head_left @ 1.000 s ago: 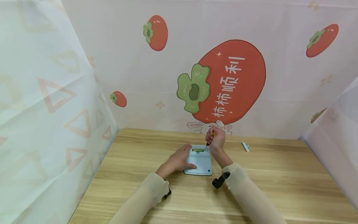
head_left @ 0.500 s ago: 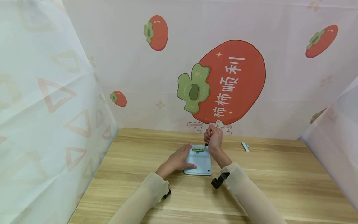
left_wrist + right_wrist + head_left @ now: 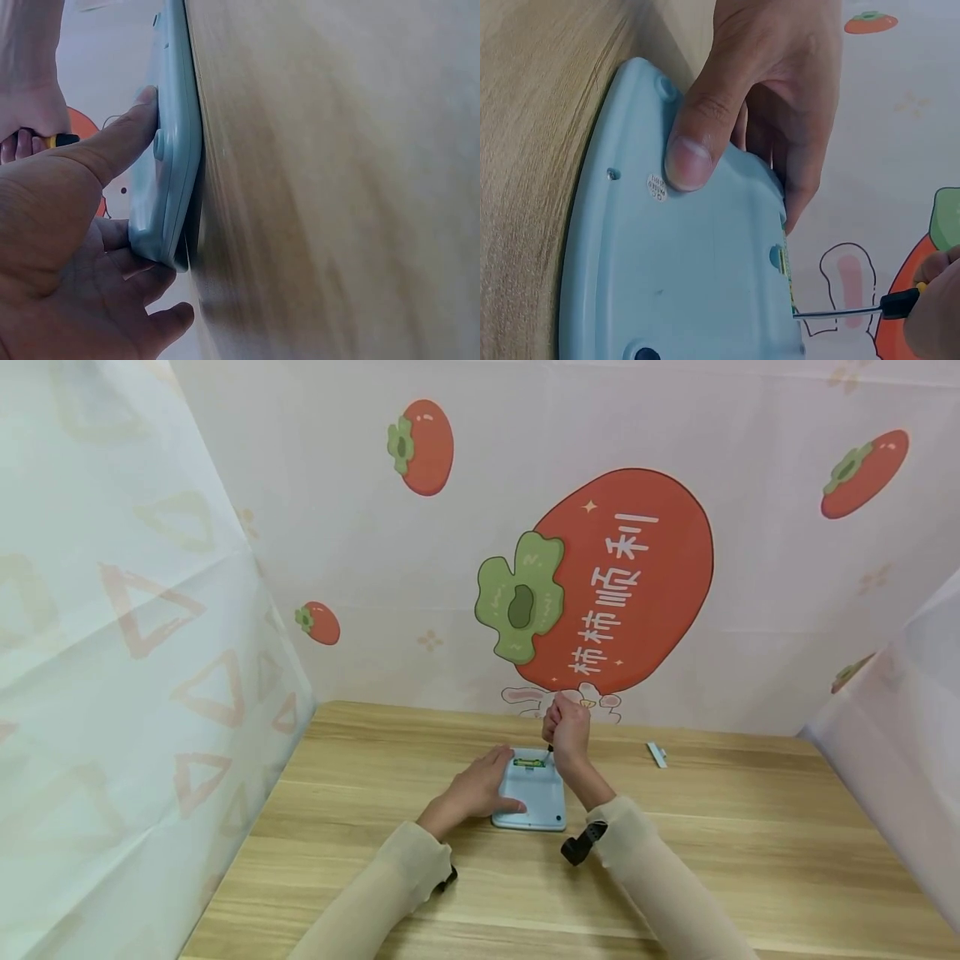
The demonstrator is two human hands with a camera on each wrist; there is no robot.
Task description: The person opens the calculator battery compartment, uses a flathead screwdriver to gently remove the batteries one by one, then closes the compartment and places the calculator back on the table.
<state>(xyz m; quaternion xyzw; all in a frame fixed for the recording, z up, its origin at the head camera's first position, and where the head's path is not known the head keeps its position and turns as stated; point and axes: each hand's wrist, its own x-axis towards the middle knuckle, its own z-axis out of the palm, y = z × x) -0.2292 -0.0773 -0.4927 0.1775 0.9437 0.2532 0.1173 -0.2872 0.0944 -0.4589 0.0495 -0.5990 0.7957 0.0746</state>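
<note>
A light blue, calculator-shaped device [image 3: 536, 802] lies on the table with its back up. Near its far edge the battery compartment is uncovered, and a green battery [image 3: 529, 762] sits inside. My left hand [image 3: 480, 787] grips the device by its left side, with the thumb [image 3: 691, 161] on the back and the fingers around the edge. My right hand [image 3: 569, 732] holds a screwdriver [image 3: 900, 303] with a black and yellow handle. Its metal shaft [image 3: 840, 313] reaches the compartment's right end. The right fist hides most of the handle in the head view.
A small light blue battery cover [image 3: 657, 755] lies on the wooden table [image 3: 712, 843], to the right of the device. Behind the table's far edge rises a white wall sheet [image 3: 375, 543] printed with persimmons. More printed sheeting hangs at both sides.
My right hand has shifted slightly left, and the screwdriver has moved with it and stands more upright. The left hand and the device have hardly moved.
</note>
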